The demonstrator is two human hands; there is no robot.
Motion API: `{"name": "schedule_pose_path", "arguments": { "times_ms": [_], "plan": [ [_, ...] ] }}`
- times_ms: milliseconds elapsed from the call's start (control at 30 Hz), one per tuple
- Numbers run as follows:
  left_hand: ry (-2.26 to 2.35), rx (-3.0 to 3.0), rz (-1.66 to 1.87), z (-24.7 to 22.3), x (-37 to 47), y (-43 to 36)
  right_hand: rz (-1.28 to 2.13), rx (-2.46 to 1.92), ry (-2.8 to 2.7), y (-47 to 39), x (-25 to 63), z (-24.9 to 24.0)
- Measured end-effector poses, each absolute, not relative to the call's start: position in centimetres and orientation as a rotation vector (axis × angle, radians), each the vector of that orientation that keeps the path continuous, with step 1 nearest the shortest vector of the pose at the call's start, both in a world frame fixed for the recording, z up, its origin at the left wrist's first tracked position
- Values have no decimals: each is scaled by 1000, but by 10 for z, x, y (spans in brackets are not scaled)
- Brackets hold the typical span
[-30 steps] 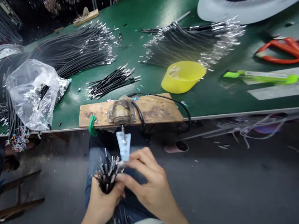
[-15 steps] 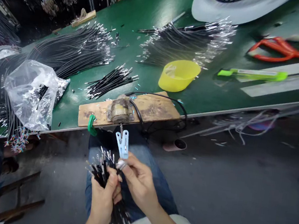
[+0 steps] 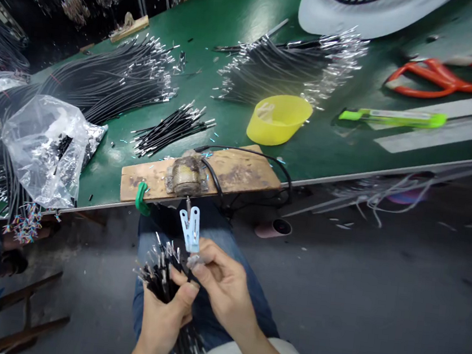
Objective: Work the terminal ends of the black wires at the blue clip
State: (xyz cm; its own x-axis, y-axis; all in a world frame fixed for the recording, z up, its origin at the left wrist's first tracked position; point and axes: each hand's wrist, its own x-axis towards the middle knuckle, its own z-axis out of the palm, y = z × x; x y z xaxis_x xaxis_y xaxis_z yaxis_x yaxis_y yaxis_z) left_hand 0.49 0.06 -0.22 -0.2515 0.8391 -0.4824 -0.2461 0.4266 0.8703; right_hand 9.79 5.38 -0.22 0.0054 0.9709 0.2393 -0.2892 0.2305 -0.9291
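Observation:
My left hand (image 3: 167, 311) is wrapped around a bundle of short black cables (image 3: 159, 273), their silvery ends fanned upward and their tails hanging below the fist. Close beside it, my right hand (image 3: 223, 289) pinches with thumb and fingertips, and a dark length of cable runs up to them from the left hand. Something whitish covers the right thumb tip. Just above those fingertips is a light blue clothespin (image 3: 190, 228), fixed on the shaft of a small, grimy motor (image 3: 187, 176). The right fingers hide where the cable's end sits against the clothespin.
The motor sits on a wooden board (image 3: 245, 172) at the edge of the green table (image 3: 220, 124), with a green clamp (image 3: 141, 197). Around it lie cable piles (image 3: 168, 129), a plastic bag (image 3: 47, 150), a yellow ring-shaped container (image 3: 278, 122), orange-handled scissors (image 3: 447, 76) and a green cutter (image 3: 391, 117).
My left thumb has shifted right, toward the right hand's fingertips. My right hand stays below the clothespin. The whole view has drifted slightly.

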Motion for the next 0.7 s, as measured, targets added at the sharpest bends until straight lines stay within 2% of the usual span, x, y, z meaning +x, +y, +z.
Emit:
{"name": "schedule_pose_path", "arguments": {
  "times_ms": [67,133,200,300,367,433,533,700],
  "plan": [
    [1526,569,1147,-2,4,1,894,-847,-1213,53,98,-2],
    [1560,597,1135,-2,1,2,819,-814,-1303,56,103,-2],
    [1569,689,1118,0,-3,4,1130,-689,-1288,60,108,-3],
    [1548,905,1168,4,-7,9,1822,-440,-1023,69,115,-5],
    [1566,979,1213,7,-8,12,2073,-426,-907,77,119,-5],
    [1620,995,1225,10,-10,13,2143,-551,-887,87,121,-4],
    [1663,1038,1235,13,-14,12,2050,-724,-793,103,120,4],
    [1682,1050,1296,17,-15,15,1996,-631,-684,115,103,20]
  ]
}}
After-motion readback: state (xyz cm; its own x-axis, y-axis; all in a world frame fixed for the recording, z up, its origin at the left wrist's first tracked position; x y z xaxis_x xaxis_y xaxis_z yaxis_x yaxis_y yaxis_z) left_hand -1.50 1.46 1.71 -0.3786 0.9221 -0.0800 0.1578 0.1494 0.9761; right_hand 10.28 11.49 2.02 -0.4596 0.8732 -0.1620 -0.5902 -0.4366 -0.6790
